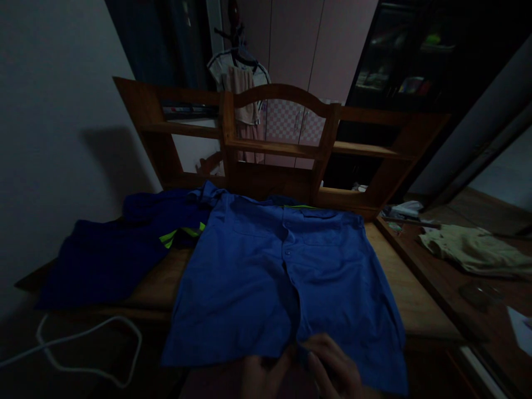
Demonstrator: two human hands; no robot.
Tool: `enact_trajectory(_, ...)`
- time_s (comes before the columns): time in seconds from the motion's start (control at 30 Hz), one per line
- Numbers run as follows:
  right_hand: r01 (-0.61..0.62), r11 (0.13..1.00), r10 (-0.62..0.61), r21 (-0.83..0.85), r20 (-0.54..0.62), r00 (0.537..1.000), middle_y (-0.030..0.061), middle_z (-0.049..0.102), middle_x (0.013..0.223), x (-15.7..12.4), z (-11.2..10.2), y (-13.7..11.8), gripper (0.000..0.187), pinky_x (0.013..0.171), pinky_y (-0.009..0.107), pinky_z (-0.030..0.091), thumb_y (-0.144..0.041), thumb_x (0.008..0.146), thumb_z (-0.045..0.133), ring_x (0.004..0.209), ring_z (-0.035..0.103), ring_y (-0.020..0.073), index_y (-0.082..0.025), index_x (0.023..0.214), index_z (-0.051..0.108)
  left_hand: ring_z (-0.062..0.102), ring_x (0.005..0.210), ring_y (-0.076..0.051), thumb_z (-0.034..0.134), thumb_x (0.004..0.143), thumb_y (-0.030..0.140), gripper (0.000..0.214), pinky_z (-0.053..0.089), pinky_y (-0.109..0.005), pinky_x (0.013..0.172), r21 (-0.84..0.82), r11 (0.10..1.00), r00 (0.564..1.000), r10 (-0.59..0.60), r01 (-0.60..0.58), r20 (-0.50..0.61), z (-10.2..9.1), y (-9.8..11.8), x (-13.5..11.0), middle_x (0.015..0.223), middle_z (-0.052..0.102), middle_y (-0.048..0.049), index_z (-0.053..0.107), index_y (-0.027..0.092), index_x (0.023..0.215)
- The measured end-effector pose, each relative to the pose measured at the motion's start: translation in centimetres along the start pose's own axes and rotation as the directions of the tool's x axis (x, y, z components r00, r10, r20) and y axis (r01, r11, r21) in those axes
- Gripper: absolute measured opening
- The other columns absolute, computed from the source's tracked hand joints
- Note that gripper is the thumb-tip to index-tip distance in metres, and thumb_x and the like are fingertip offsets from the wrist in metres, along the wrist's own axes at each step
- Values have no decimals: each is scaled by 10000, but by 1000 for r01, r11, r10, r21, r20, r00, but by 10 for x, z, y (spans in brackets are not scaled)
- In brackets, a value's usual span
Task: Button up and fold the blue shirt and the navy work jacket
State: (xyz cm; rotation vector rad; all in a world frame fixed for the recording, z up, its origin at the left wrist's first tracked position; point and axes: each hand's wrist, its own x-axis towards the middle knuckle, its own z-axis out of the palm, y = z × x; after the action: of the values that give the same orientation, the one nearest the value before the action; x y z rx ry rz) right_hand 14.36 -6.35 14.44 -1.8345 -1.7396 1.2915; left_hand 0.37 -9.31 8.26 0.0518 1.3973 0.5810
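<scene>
A blue button-up shirt (266, 271) lies front side up on a wooden table (409, 299), its collar toward the far side. At the bottom hem, both hands meet on the button placket. My left hand (260, 376) has its fingers curled against the hem's left flap. My right hand (332, 368) pinches the right flap of the hem beside it. The light is dim and the fingertips are partly hidden by cloth.
A darker blue garment with yellow-green stripes (120, 249) lies at the table's left. A wooden shelf unit (274, 149) stands behind the table. A white cord (91, 349) loops at lower left. A pale crumpled cloth (474, 252) rests on the dark surface at right.
</scene>
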Motion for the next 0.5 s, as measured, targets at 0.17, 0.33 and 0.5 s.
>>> enact_trajectory(0.17, -28, 998, 30, -63, 40, 999, 76, 717, 935, 6, -5, -10, 201, 747, 295, 572, -246, 877, 570, 845, 688, 208, -248, 1022, 709, 704, 851, -272, 739, 651, 477, 350, 560, -305, 768, -30, 998, 996, 60, -58, 71, -1, 11, 1, 875, 756, -104, 748, 158, 794)
enact_trajectory(0.33, -188, 982, 188, -6, 16, 982, 67, 712, 889, 17, -7, -10, 215, 698, 278, 570, -300, 908, 525, 782, 689, 196, -218, 1013, 695, 710, 822, -270, 694, 727, 423, 267, 559, -286, 743, 111, 989, 983, 72, -92, 171, -5, 28, 11, 853, 758, -100, 759, 166, 765)
enact_trajectory(0.5, -355, 917, 354, 184, 38, 934, 33, 683, 735, 49, -4, -6, 224, 650, 241, 535, -355, 900, 553, 685, 671, 166, -177, 975, 668, 715, 777, -266, 658, 765, 412, 266, 552, -282, 692, 152, 970, 972, 163, -189, 168, 0, 52, 32, 805, 759, -91, 756, 165, 744)
